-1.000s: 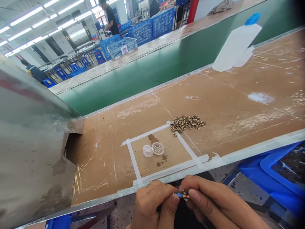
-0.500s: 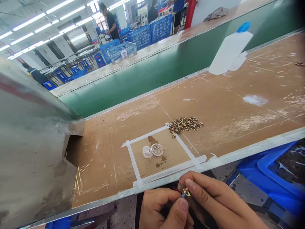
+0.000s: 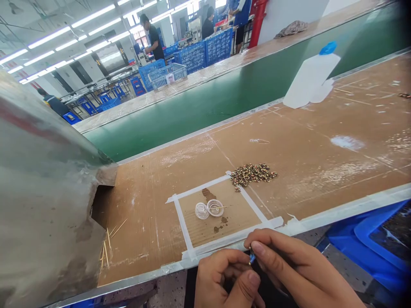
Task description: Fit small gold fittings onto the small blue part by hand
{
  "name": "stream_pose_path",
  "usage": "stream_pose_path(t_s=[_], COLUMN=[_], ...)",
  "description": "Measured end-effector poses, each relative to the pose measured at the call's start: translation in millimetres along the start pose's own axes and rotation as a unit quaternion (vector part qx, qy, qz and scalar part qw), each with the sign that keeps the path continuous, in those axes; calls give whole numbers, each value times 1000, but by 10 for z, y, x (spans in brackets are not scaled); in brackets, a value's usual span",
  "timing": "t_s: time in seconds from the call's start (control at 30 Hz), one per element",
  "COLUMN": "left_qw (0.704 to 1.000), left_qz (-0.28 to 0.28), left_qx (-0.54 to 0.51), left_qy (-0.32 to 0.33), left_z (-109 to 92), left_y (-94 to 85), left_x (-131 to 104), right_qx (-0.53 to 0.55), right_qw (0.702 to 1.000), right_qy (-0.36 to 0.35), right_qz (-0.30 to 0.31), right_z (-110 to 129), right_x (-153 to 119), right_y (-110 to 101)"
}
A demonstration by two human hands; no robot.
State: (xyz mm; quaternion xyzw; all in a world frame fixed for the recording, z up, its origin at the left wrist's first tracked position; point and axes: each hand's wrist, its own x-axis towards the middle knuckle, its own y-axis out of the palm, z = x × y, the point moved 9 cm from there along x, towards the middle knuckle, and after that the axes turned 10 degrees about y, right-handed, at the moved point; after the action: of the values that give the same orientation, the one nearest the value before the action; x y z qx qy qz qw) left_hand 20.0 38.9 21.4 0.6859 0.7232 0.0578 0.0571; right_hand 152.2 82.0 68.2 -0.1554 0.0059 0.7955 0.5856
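The small blue piece (image 3: 252, 257) has turned; the fingers of your right hand (image 3: 285, 263) pinch it, probably for steadiness, while your left hand (image 3: 218, 278) holds thumb and forefinger parted.

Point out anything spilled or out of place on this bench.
Dark stains mark the cardboard beside the clear cup, perhaps drips. The loose heap of small parts reaches over the tape. Farther right, a whitish patch smudges the brown surface; whether it is spill or wear, I cannot tell.
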Motion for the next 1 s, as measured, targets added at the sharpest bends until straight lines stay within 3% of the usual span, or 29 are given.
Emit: stream_pose_path(t_s=[0.1,0.23,0.37,0.53,0.8,0.93,1.0], left_qw=[982,969,967,966,970,980,982], left_qz=[14,56,44,54,-15,0,-23], left_qx=[-176,-236,-250,-254,-241,-199,-179], left_qy=[-68,-40,-34,7,-17,26,49], left_z=[116,93,150,136,62,-68,-71], left_y=[97,184,191,220,219,255,227], left_x=[20,104,136,144,128,158,162], right_qx=[-63,-110,-82,-74,101,91,89], right_qw=[995,987,990,992,994,995,995], right_qy=[-63,-119,-114,-104,-6,-4,3], right_qz=[-37,-22,25,3,49,38,37], right_z=[75,176,212,227,34,45,59], right_x=[-11,-57,-60,-40,-11,0,6], right_y=[-62,-8,67,41,117,106,105])
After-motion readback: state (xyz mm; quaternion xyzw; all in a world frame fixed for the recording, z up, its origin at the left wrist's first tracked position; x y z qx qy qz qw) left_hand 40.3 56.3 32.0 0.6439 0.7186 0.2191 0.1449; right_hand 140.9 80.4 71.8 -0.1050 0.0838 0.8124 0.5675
